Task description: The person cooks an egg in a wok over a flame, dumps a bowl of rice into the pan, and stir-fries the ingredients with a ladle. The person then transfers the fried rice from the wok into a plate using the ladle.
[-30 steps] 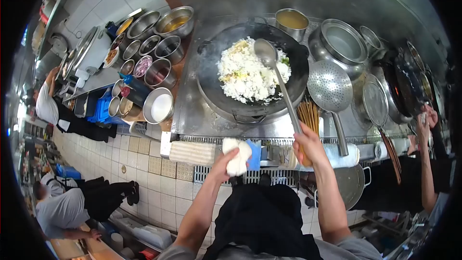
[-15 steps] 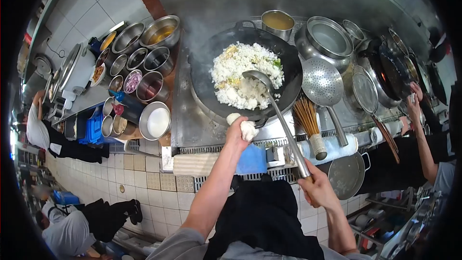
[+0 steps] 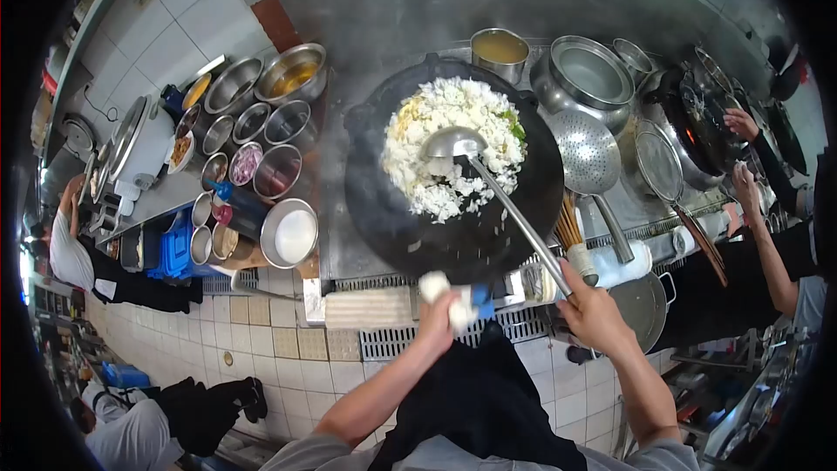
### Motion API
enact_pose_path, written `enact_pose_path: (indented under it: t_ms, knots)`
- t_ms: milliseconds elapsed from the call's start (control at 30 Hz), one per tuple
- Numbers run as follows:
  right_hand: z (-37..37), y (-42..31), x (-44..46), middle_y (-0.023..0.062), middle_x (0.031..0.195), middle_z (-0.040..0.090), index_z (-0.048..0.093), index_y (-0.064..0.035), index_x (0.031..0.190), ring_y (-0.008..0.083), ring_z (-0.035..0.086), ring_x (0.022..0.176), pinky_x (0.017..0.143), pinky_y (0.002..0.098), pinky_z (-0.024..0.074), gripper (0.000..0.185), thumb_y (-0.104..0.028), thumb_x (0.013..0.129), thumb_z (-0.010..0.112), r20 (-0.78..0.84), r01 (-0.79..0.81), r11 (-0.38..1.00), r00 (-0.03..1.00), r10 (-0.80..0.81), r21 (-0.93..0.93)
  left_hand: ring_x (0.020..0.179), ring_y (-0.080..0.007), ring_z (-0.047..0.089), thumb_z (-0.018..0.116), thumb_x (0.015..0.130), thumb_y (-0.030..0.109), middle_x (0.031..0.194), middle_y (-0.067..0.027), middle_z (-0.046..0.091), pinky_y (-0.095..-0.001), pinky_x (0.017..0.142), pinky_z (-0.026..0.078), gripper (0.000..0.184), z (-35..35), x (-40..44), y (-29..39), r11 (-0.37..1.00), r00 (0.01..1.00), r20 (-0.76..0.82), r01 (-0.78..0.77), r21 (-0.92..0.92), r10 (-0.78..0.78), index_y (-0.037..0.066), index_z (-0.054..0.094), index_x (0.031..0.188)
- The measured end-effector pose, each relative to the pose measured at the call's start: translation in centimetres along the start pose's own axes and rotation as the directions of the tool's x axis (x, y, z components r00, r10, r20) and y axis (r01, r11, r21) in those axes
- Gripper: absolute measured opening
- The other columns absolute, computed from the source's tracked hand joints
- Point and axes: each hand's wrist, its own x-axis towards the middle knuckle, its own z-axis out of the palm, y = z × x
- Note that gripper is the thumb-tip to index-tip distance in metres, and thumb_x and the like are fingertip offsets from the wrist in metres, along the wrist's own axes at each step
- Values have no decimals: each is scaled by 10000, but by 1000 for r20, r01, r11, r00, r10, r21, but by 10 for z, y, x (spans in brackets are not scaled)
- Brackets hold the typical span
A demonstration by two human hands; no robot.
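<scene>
A black wok [image 3: 375, 209] holds white rice [image 3: 488, 113] with yellow and green bits. My right hand [image 3: 593, 310] is closed around the handle of a long metal ladle [image 3: 523, 227], whose bowl rests in the rice. Closed on a bunched white cloth [image 3: 449, 301], my left hand [image 3: 436, 327] is at the near edge of the wok. The cloth hides whether it touches the wok's near handle.
Metal bowls of ingredients and a bowl of white contents [image 3: 293, 236] stand at left. A perforated strainer [image 3: 586, 153], a bamboo brush [image 3: 571, 227] and pots are at right. A co-worker's hands [image 3: 743, 174] are far right; other people are at left.
The wok was pulled nearer and its near side now reaches further down. The cloth in my left hand moved down with it. The ladle bowl turned over in the rice.
</scene>
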Motion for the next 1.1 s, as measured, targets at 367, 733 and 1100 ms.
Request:
enact_pose_path:
  t_ms: [367,733,1100]
  knots:
    - [-91,-48,-50,45,575,541,404,-21,1365,76,459,448,452,249,393,597,-80,823,647,513,-553,785,777,365,279,657,-227,617,585,784,49,752,-86,573,-407,549,543,88,52,-22,70,976,975,114,200,-91,-189,45,520,844]
    - [-42,-43,-19,-21,565,461,394,-24,1377,51,453,456,441,235,380,608,-3,816,626,82,-251,851,967,241,462,842,-285,637,530,783,47,962,-153,605,-427,663,561,257,10,-16,18,985,985,55,164,-56,-161,38,486,1036]
    - [58,16,33,43,661,456,445,-90,1257,100,401,376,281,248,322,358,-145,916,537,390,-338,-537,921,-19,773,639,-247,642,604,829,219,799,-116,643,-377,489,523,198,29,112,58,990,983,119,138,27,-140,50,549,917]
